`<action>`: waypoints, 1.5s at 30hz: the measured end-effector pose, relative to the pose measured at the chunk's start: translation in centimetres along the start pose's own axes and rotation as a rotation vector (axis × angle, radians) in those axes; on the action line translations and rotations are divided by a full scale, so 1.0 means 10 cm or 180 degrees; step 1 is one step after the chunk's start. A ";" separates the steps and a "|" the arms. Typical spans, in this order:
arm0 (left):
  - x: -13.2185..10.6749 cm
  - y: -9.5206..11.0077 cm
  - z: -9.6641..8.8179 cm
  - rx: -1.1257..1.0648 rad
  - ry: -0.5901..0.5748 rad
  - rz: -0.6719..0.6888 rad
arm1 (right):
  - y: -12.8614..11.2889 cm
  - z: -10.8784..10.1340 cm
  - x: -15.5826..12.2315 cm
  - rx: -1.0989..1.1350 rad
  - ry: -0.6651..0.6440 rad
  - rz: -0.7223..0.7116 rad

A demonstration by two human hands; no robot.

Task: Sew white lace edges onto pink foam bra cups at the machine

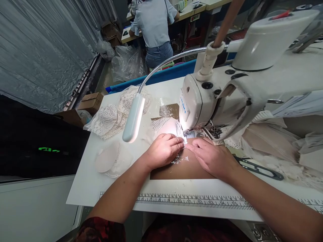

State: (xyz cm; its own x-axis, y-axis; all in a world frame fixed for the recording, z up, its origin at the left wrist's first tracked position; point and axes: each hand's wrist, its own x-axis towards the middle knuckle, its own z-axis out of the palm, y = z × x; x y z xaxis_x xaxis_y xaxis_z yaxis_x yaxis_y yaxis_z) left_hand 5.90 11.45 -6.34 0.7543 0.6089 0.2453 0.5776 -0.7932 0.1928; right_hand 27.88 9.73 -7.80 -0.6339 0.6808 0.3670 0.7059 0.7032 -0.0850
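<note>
A piece of white lace fabric (164,127) lies under the needle area of a white sewing machine (195,101). My left hand (165,149) is on its near end, fingers pressed together and closed on the lace close to the presser foot. From the other side my right hand (214,156) meets it, index finger stretched to the lace edge and the other fingers curled in. The fingertips of both hands almost touch. Beneath them is a brown plate (181,171) on the white table (118,185). My right thumb is mostly hidden.
A lamp (133,117) on a bent metal neck hangs left of the machine. Lace cups (108,117) and round pale pads (108,158) lie at left. On the right are black scissors-like snips (262,169) and piled lace fabric (275,137). Another person (156,30) sits beyond.
</note>
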 end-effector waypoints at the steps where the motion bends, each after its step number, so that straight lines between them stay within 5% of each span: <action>1: 0.00 0.00 0.00 0.0018 0.0000 -0.0014 | -0.01 -0.01 0.00 0.0000 -0.0010 0.0012; 16: 0.07 -0.03 0.02 0.0083 0.0162 -0.0212 | -0.06 -0.02 0.07 -0.0254 -0.0163 0.0541; 39: 0.02 -0.22 0.09 0.0444 0.0566 -0.1586 | 0.09 0.06 0.00 0.0151 -0.0065 0.0227; 45: -0.20 -0.18 -0.14 0.0364 0.0642 -0.1767 | 0.14 0.12 -0.01 0.0316 -0.0128 0.0183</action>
State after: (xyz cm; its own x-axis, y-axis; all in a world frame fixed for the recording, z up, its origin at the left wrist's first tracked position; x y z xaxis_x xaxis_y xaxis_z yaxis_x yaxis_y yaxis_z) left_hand 2.87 11.66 -5.87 0.2629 0.9121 0.3147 0.9066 -0.3451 0.2430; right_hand 28.57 10.95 -9.05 -0.6068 0.7269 0.3215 0.7080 0.6781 -0.1970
